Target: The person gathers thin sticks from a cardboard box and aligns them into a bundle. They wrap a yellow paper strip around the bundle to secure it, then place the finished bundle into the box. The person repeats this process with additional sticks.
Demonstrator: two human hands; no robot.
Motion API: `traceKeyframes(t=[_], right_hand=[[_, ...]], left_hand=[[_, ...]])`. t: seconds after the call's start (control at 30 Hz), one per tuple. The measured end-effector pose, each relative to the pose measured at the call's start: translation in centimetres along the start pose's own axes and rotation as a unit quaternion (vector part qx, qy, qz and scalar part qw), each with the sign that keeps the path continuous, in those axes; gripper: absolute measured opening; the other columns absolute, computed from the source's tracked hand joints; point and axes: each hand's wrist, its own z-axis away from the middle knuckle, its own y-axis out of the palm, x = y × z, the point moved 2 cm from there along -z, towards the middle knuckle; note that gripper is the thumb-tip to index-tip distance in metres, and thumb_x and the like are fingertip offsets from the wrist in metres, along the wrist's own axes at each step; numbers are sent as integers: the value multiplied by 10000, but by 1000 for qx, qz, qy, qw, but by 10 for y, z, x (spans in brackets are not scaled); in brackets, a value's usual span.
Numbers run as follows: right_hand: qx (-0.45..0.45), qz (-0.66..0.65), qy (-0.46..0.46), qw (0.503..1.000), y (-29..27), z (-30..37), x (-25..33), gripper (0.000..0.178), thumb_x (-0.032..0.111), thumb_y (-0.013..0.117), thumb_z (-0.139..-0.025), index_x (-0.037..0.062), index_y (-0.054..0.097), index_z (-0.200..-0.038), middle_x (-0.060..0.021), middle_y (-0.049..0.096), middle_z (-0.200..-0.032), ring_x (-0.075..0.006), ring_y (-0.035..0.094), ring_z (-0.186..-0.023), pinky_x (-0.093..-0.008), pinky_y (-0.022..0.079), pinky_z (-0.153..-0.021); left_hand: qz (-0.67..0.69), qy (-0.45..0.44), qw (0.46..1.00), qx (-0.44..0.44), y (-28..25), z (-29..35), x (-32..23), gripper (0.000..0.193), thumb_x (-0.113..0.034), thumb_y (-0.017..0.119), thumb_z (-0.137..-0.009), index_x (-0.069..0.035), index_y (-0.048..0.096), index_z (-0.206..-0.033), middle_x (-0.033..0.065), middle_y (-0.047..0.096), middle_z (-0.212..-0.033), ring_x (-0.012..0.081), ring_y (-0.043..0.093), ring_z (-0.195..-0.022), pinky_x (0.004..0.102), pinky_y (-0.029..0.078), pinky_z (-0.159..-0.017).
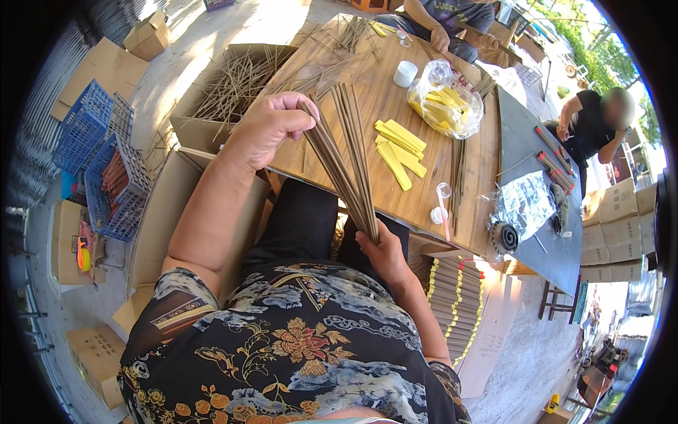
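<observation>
A bundle of thin, straight brown sticks (366, 205) is held over the person's lap, at the near edge of a pale wooden table (395, 205). Its lower ends are gripped in the right hand (385, 251); the upper ends are spread in two groups, the left one pinched between thumb and fingers of the left hand (275, 127). The hands are well apart, each closed on the bundle.

Small dark print is seen on a brown cardboard carton (95, 364) at lower left and on stacked brown cartons (613, 237) at far right. Lettering is also worn across the dark T-shirt (452, 10) of a person seated beyond the table.

Beside the table at left, an open cardboard box (192, 134) is filled with loose brown sticks (236, 81). Farther left, reddish-brown items (114, 177), too small to identify, are held in a blue plastic lattice crate (123, 222). On the table, yellow strips are contained in a clear plastic bag (432, 75), and more flat yellow strips (393, 165) are laid loose nearby. A white cylindrical tub (405, 73) is placed just beside the bag; its contents cannot be told.
</observation>
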Motion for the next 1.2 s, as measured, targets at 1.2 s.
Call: traceKeyframes(t=[1.2], right_hand=[[14,6,12,1000,1,-2,-2,322,94,553,-857,16,491,-1163,-86,600,-893,-99,504,-810,-249,424,-740]], left_hand=[[-56,146,984,-89,-45,-10,-51,89,-103,613,-804,-32,620,-857,-6,555,-690,64,481,-604,187,400,-557]])
